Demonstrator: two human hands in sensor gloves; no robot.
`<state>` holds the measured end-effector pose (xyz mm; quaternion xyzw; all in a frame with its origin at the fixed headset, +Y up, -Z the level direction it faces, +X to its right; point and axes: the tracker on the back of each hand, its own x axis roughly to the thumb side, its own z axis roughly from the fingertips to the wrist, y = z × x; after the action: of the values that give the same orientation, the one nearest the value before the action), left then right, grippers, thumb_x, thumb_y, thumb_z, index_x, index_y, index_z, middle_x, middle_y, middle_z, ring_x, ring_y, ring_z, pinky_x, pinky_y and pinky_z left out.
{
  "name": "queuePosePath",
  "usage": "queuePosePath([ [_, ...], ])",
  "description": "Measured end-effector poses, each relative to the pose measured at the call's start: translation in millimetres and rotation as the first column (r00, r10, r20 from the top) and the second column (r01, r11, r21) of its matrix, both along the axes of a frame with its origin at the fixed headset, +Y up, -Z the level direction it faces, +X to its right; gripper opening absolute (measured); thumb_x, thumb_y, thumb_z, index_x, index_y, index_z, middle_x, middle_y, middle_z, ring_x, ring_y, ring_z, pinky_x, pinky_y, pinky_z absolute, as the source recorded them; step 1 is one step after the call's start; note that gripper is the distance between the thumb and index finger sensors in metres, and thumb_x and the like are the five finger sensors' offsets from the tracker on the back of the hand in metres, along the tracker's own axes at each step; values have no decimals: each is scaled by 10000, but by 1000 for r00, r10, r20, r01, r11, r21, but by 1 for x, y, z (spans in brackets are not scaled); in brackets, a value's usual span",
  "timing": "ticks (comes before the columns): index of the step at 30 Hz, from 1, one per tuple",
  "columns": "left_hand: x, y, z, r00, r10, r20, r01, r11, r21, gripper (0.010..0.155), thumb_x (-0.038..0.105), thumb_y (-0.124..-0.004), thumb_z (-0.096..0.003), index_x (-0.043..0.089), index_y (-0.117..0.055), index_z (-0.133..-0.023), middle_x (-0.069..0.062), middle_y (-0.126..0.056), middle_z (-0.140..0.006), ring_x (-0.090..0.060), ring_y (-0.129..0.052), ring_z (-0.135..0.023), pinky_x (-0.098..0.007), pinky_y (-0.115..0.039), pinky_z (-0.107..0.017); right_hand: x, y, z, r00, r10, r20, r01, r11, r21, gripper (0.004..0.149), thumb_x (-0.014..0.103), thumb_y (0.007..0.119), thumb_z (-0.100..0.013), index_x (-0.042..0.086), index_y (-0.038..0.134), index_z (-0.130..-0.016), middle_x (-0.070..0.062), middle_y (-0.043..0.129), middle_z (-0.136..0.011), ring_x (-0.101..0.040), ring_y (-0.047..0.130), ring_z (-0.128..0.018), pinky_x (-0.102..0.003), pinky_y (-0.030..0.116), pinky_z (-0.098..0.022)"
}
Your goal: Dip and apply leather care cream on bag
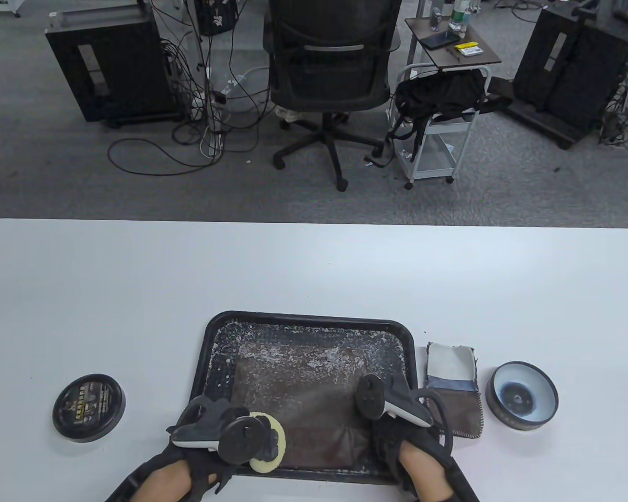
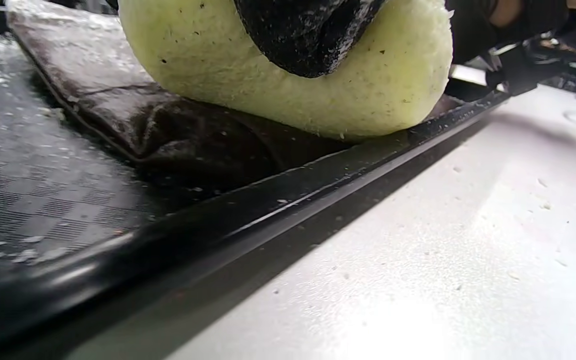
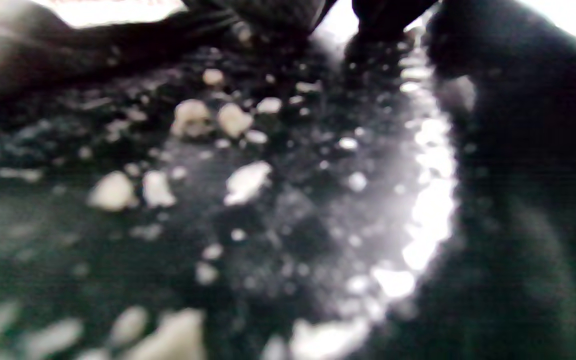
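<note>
— What has the left hand (image 1: 217, 436) got?

— A pale yellow sponge (image 2: 288, 75); the gloved fingers (image 2: 308, 35) curl over its top and pinch it, and its underside presses on the near-left corner of the brown leather bag (image 1: 298, 402), right by the tray's near rim.

— And the right hand (image 1: 392, 418)?

— It rests at the bag's near-right corner; the tracker hides the fingers from above, and the right wrist view is a blur of dark tray floor and white flecks, so I cannot tell whether that grip is apart or closed on anything.

— Where does the bag lie?

— Flat in the black tray (image 1: 212, 334), streaked with whitish cream; white crumbs are scattered over the tray floor around it.

— And round the tray?

— On the white bench (image 1: 314, 266), a folded cloth (image 1: 452, 387) just beside the tray's right edge; past it the open cream tin (image 1: 523, 396), pale blue inside with a dark patch at the middle; well to the left, the black lid (image 1: 89, 408), printed face up.
</note>
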<state>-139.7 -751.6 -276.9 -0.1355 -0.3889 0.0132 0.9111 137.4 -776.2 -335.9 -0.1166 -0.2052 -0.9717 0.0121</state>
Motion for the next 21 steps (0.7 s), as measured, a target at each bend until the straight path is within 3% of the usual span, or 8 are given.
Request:
queuePosePath([
  [21,-35,6,-9,988,-11,-153,-11,990,-138,466,162,-798,-308,416,-904,-683,191,-860,-857,-100,-794,-894,-473,-631,-693,2,-1,0,1000,-15,5,15,1000,-1,688,67,640,-403,301,394,-1001,54,222,-1087,-117,533,-800,-468,519,-647],
])
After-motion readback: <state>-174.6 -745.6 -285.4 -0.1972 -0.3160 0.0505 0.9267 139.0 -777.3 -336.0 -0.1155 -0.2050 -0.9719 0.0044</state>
